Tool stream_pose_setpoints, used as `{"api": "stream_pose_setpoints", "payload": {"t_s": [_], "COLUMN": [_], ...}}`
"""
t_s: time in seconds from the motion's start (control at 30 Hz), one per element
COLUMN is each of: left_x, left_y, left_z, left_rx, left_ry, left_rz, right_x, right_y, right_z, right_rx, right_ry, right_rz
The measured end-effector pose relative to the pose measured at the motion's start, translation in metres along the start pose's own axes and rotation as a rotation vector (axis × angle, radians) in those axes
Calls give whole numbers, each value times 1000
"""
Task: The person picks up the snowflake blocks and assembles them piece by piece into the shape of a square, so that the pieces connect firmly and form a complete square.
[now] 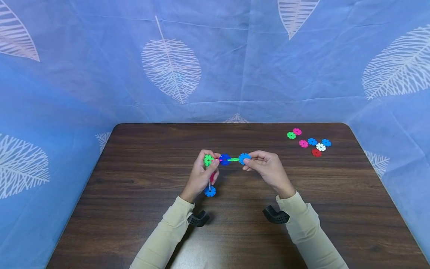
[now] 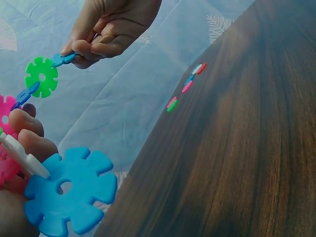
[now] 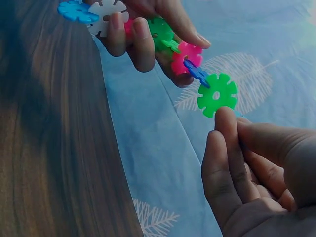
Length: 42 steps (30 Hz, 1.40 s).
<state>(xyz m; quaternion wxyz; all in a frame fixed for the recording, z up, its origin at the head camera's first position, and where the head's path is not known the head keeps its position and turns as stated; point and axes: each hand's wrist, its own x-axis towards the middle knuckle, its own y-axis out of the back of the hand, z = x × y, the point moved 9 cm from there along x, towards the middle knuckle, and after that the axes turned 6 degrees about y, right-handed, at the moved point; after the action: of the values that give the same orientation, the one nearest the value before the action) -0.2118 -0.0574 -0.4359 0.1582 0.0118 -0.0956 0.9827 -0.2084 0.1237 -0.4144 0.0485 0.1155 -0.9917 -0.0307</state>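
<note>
A chain of notched plastic snowflake discs stretches between the two hands, above the table. My left hand [image 1: 199,178] grips its left part, around pink and green discs [image 1: 208,160]. A white disc [image 3: 102,19] and a blue disc [image 2: 74,190] hang from that end, below the fingers. Rightward from the left hand, a dark blue disc [image 1: 224,159] joins a bright green disc [image 3: 217,94]. My right hand [image 1: 270,170] pinches the light blue disc [image 1: 244,157] at the chain's right end, against the green one. In the right wrist view the fingers mostly hide this light blue disc.
Several loose discs lie at the back right of the brown wooden table [image 1: 151,149]: green [image 1: 291,135], pink [image 1: 303,144], blue [image 1: 326,142], white [image 1: 321,147] and red [image 1: 316,152]. A blue leaf-patterned cloth [image 1: 221,67] hangs behind and beside the table.
</note>
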Motion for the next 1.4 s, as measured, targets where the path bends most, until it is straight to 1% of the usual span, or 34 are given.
{"api": "stream_pose_setpoints", "payload": {"t_s": [0.2,0.53,0.7,0.83,1.03,1.17,1.3,1.4], "left_x": [0,-1,-1,-2,-3,-2,-6,-6], "left_y": [-1,-4,-6,-7,-7,-7,-10,-13], "left_z": [-1,0,-6,-10,-14,-17,-8,-4], "left_rx": [-2,37,44,36,42,36,22,26], "left_ry": [5,-8,2,12,22,30,35,28], "left_rz": [-1,-7,-10,0,12,-2,-13,-22], "right_x": [0,-2,-2,-1,-2,-2,-2,-2], "right_y": [-2,0,3,3,1,1,0,0], "right_z": [-4,-5,-3,-1,2,2,4,4], "right_rx": [-27,-177,-237,-264,-270,-250,-228,-234], "right_ry": [18,20,25,31,8,12,15,22], "right_rz": [7,31,36,21,-2,-19,-47,-33]}}
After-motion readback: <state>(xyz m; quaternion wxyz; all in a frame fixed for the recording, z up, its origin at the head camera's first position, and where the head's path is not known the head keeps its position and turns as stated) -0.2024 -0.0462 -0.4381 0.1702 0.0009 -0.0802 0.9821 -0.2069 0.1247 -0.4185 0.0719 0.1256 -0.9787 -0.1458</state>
